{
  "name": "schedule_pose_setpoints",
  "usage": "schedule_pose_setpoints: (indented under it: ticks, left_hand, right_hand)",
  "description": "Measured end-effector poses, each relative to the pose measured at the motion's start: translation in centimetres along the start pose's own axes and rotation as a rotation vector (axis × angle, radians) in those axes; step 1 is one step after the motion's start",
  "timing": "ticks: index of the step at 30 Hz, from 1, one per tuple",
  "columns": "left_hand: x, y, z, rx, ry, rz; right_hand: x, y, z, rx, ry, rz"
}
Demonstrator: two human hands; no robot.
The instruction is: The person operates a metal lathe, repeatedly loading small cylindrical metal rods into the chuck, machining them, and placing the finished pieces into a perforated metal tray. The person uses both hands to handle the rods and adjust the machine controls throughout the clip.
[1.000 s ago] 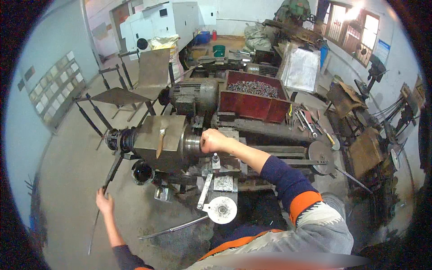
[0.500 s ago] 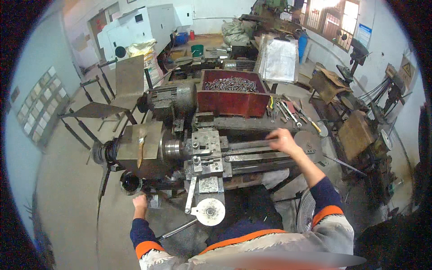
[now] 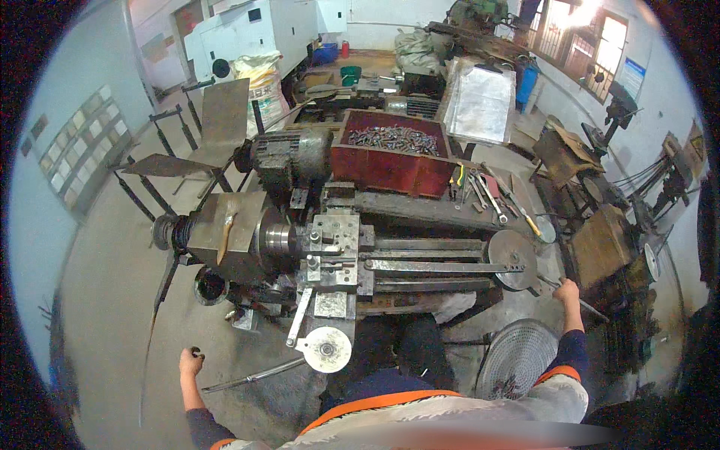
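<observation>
Two hands (image 3: 192,362) (image 3: 568,291), rod (image 3: 550,282) seemingly in right

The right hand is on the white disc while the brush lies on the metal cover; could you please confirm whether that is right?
Not quite: the head view shows the right hand on the slanted metal rod at the right, away from the white disc. The brush does lie on the metal cover.

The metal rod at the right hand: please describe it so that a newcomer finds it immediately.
From the big central machine, follow its long rails right to the grey disc. There, a thin metal rod slants down to the right. Unlike the similar rod beside the white disc, this one has the right hand on it.
</observation>
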State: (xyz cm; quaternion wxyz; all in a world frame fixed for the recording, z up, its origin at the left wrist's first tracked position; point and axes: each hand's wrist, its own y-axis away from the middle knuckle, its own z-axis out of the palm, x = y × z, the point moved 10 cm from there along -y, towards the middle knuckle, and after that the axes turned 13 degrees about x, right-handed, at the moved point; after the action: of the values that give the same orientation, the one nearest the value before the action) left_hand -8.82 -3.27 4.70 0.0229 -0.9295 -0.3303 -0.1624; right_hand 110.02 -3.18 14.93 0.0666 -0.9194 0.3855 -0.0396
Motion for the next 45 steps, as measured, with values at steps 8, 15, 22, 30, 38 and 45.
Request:
schedule_pose_setpoints:
  ticks: [8, 15, 22, 30, 38, 45]
  left_hand:
    - [-0.4, 8.3, -2.3, 0.036, 0.528, -0.163]
    - [2.0, 9.8, -2.3, 0.099, 0.664, -0.159]
    - [1.2, 10.4, -3.5, 0.322, 0.640, -0.179]
    - [1.9, 9.9, -4.8, 0.432, 0.538, -0.283]
    - [2.3, 6.9, -4.6, 0.475, 0.509, -0.276]
    - [1.9, 4.5, -3.7, 0.463, 0.434, -0.239]
  right_hand:
    - [4.9, -1.6, 4.6, -0.133, 0.146, 0.091]
    - [5.5, 1.7, 4.0, 0.011, 0.174, 0.066]
    - [3.6, 9.3, 3.1, -0.001, 0.115, 0.039]
    - [7.0, 9.7, 5.8, 0.089, 0.043, 0.054]
    - [3.2, 15.0, 1.7, 0.003, 0.070, 0.157]
    - [2.3, 16.0, 1.0, 0.046, 0.063, 0.172]
